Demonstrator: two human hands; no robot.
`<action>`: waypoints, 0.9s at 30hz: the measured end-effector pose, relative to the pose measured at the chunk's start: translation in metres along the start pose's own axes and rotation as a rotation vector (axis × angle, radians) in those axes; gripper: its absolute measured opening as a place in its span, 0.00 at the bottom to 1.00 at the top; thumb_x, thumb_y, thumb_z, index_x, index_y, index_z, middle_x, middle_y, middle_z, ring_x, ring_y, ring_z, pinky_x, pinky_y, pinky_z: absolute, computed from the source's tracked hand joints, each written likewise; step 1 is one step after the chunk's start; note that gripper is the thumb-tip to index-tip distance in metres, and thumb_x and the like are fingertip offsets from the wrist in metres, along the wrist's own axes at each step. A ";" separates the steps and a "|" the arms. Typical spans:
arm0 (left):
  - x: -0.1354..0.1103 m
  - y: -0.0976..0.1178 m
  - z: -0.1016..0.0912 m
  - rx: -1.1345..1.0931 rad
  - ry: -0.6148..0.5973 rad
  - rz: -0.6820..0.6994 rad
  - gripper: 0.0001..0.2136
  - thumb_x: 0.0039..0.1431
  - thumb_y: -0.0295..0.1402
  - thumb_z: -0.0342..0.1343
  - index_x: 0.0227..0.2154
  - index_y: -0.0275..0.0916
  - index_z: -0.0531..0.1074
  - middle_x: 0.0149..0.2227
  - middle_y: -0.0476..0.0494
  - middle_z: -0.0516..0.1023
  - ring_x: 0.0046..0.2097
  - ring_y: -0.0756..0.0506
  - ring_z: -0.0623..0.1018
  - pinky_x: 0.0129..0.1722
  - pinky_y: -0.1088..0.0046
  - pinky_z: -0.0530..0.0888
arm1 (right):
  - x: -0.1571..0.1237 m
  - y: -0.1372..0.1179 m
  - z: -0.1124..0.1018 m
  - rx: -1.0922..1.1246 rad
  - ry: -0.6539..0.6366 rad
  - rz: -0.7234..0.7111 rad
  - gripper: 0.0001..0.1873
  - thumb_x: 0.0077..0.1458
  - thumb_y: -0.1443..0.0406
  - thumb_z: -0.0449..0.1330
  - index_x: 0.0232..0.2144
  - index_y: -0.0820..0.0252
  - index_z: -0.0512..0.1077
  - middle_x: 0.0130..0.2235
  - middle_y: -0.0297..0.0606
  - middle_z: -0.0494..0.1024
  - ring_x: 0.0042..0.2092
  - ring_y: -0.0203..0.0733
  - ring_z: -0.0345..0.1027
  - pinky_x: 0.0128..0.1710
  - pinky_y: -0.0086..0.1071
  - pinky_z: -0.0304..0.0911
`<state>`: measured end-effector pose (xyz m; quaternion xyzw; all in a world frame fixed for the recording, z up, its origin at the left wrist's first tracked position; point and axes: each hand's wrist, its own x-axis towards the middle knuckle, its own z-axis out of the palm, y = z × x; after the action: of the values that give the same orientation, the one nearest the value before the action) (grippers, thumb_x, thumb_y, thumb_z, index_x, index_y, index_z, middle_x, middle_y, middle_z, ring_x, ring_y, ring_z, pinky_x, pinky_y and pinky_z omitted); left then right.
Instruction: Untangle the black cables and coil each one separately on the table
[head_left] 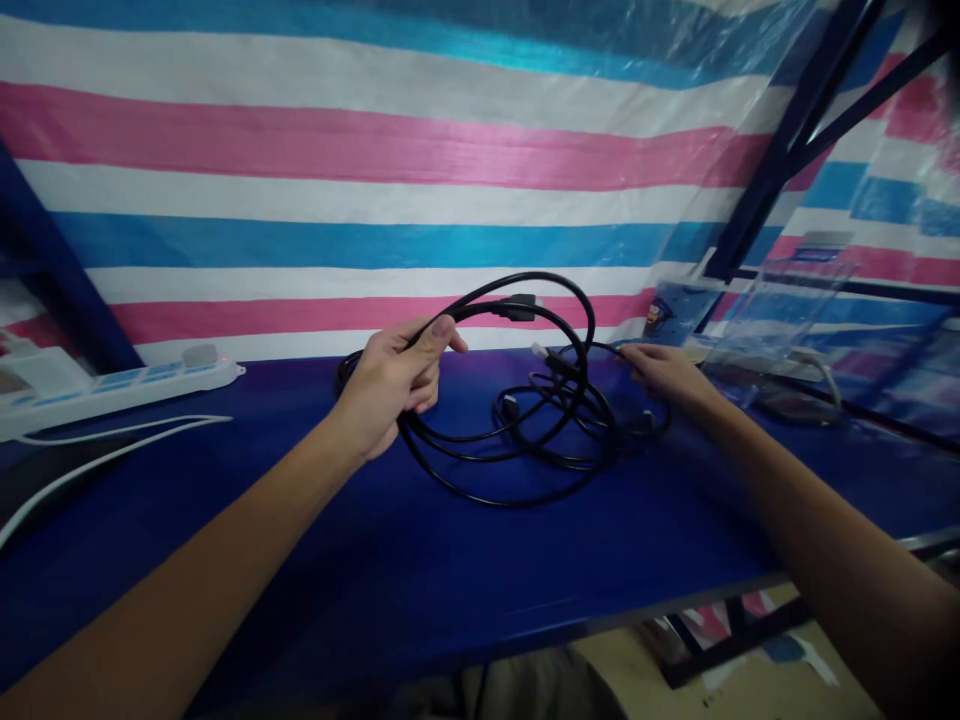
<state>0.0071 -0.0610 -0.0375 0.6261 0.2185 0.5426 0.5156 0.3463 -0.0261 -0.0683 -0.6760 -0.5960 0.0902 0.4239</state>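
Note:
My left hand (401, 380) is closed around several loops of a black cable (517, 500), holding them up off the blue shelf (420, 590). To the right, my right hand (664, 372) pinches a thin stretch of black cable between thumb and fingers. Between the hands more black cable lies in a tangle on the shelf. A dark plug (520, 307) hangs inside the raised loops. Another plug with a pale tip (555, 360) shows behind the loops, and a small connector (510, 408) rests in the tangle. Whether it is all one cable I cannot tell.
At the left stands a white power strip (165, 385) with a white cord (97, 480) in front of it. A blue patterned pouch or cup (679, 310) and a clear plastic box (787, 310) are at the back right. Striped sheeting (375, 150) hangs behind the shelf.

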 end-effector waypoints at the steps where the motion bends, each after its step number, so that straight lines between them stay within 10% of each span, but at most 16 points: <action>1: 0.000 -0.005 0.002 -0.017 0.018 0.007 0.14 0.57 0.43 0.57 0.26 0.37 0.70 0.14 0.59 0.49 0.14 0.58 0.52 0.15 0.81 0.55 | 0.000 -0.003 0.003 -0.046 -0.011 0.007 0.12 0.54 0.63 0.55 0.22 0.63 0.69 0.18 0.37 0.64 0.22 0.37 0.56 0.25 0.34 0.50; 6: 0.001 -0.014 0.010 -0.092 0.039 -0.021 0.15 0.59 0.45 0.54 0.27 0.37 0.68 0.15 0.59 0.49 0.14 0.58 0.51 0.15 0.81 0.53 | -0.024 -0.039 0.012 -0.165 0.082 -0.204 0.09 0.55 0.63 0.53 0.27 0.61 0.71 0.34 0.47 0.74 0.38 0.49 0.67 0.39 0.38 0.57; 9: 0.002 -0.011 0.012 -0.169 0.033 -0.076 0.17 0.61 0.46 0.50 0.25 0.37 0.66 0.15 0.59 0.48 0.14 0.58 0.48 0.14 0.81 0.50 | -0.060 -0.069 0.015 0.325 -0.237 -0.199 0.25 0.63 0.51 0.41 0.32 0.60 0.71 0.33 0.44 0.75 0.34 0.44 0.69 0.35 0.36 0.61; 13: 0.003 -0.008 0.012 -0.284 0.021 -0.175 0.17 0.65 0.39 0.41 0.23 0.38 0.62 0.15 0.56 0.53 0.14 0.57 0.52 0.14 0.80 0.52 | -0.091 -0.091 0.021 0.357 -0.461 -0.202 0.21 0.56 0.49 0.54 0.28 0.61 0.68 0.21 0.31 0.64 0.23 0.33 0.58 0.22 0.28 0.52; 20: 0.003 -0.008 0.010 -0.070 0.019 -0.189 0.08 0.57 0.33 0.55 0.29 0.38 0.62 0.25 0.49 0.74 0.22 0.52 0.73 0.21 0.77 0.70 | -0.079 -0.089 0.004 0.870 -0.210 0.079 0.20 0.47 0.50 0.64 0.24 0.58 0.62 0.18 0.24 0.50 0.17 0.27 0.40 0.15 0.27 0.39; 27: 0.003 -0.003 0.012 0.133 0.091 -0.195 0.11 0.53 0.33 0.59 0.27 0.39 0.60 0.30 0.45 0.77 0.21 0.51 0.74 0.14 0.79 0.65 | -0.070 -0.089 -0.038 0.867 0.109 0.124 0.14 0.50 0.60 0.63 0.21 0.56 0.61 0.16 0.24 0.45 0.16 0.28 0.36 0.15 0.30 0.33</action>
<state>0.0199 -0.0618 -0.0374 0.6094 0.3372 0.5021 0.5126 0.2859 -0.1120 -0.0114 -0.4740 -0.4381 0.3214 0.6929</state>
